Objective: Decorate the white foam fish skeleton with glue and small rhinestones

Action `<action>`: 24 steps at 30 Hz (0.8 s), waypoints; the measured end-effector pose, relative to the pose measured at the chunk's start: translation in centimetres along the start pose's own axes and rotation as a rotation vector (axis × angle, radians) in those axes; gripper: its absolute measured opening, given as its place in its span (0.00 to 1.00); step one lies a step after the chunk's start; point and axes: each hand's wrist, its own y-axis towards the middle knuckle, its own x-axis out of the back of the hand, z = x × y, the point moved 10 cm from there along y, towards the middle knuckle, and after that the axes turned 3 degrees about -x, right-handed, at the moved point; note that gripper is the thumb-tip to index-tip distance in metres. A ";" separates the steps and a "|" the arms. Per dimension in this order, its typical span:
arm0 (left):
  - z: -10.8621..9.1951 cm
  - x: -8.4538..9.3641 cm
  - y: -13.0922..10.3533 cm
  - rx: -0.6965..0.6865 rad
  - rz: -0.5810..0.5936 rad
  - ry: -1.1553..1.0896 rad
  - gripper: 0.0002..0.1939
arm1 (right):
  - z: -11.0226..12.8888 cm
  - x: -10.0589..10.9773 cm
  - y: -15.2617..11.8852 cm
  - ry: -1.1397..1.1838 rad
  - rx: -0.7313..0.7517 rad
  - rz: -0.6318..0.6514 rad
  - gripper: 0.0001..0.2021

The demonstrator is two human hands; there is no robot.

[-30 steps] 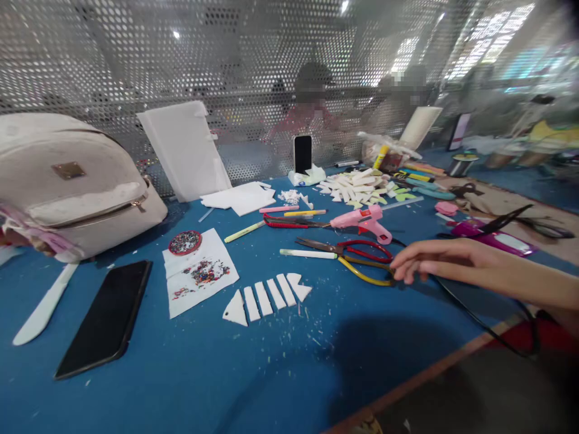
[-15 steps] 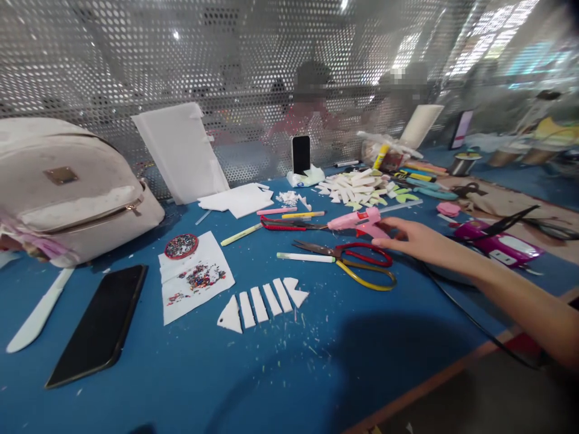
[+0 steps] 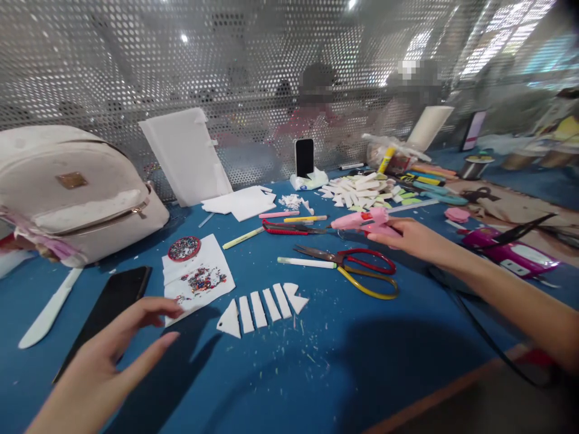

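My right hand is wrapped round the handle of a pink hot glue gun, whose nozzle points left over the table. My left hand hovers at the lower left with thumb and fingers apart and nothing between them. It is near a white paper that bears colourful bits and a round red-rimmed dish. Right of that hand lie white foam pieces laid out in a fish shape: a head with an eye hole, several strips and a tail. Scissors with red and yellow handles lie below the glue gun.
A black phone and white plastic knife lie at left, by a pale backpack. Cut foam strips are heaped at the back. Pens, red-handled pliers and a purple device are around. A black cord trails right.
My left hand has come into view from the lower left, over the phone's near end. The glue gun stays in my right hand, scarcely moved. The view has shifted slightly.
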 end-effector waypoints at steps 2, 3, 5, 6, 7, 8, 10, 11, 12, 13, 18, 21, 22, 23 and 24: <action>-2.6 -1.9 1.4 -0.102 0.071 0.018 0.23 | 0.0 0.5 -0.9 0.009 -0.054 -0.015 0.28; -3.8 -2.9 1.9 -0.155 0.092 0.014 0.25 | 0.1 0.5 -1.3 0.032 -0.061 -0.016 0.29; -5.8 -4.6 2.4 -0.224 0.101 0.008 0.31 | 0.5 0.7 -2.0 0.087 -0.053 -0.031 0.29; -6.3 -5.4 2.6 -0.231 0.104 0.001 0.34 | 0.9 0.7 -2.3 0.114 -0.040 -0.032 0.29; -6.8 -6.2 2.7 -0.244 0.117 -0.014 0.36 | 1.4 0.6 -2.5 0.145 -0.015 -0.021 0.28; -7.0 -6.8 2.8 -0.249 0.124 -0.028 0.38 | 2.1 0.5 -2.8 0.180 0.018 -0.008 0.28; -7.3 -7.7 2.8 -0.263 0.139 -0.043 0.40 | 4.1 -0.8 -3.2 0.271 0.098 0.125 0.26; -7.2 -8.0 2.9 -0.267 0.144 -0.046 0.40 | 5.0 -1.3 -3.4 0.319 0.124 0.181 0.26; -7.2 -8.2 2.9 -0.268 0.148 -0.046 0.41 | 6.0 -1.8 -3.5 0.363 0.149 0.223 0.26; -7.1 -8.3 2.9 -0.265 0.151 -0.046 0.41 | 6.9 -2.3 -3.5 0.383 0.170 0.265 0.26; -6.9 -8.4 2.8 -0.240 0.162 -0.050 0.38 | 10.4 -4.6 -2.9 0.487 0.241 0.405 0.21; -7.1 -8.6 2.7 -0.245 0.180 -0.036 0.37 | 12.1 -5.7 -2.2 0.533 0.297 0.453 0.21; -7.1 -8.6 2.7 -0.244 0.179 -0.038 0.37 | 12.6 -6.1 -1.9 0.545 0.316 0.463 0.21; -7.0 -8.6 2.7 -0.237 0.175 -0.044 0.36 | 13.1 -6.4 -1.7 0.557 0.334 0.471 0.20; -7.0 -8.5 2.8 -0.228 0.167 -0.053 0.35 | 13.3 -6.7 -1.5 0.570 0.343 0.478 0.19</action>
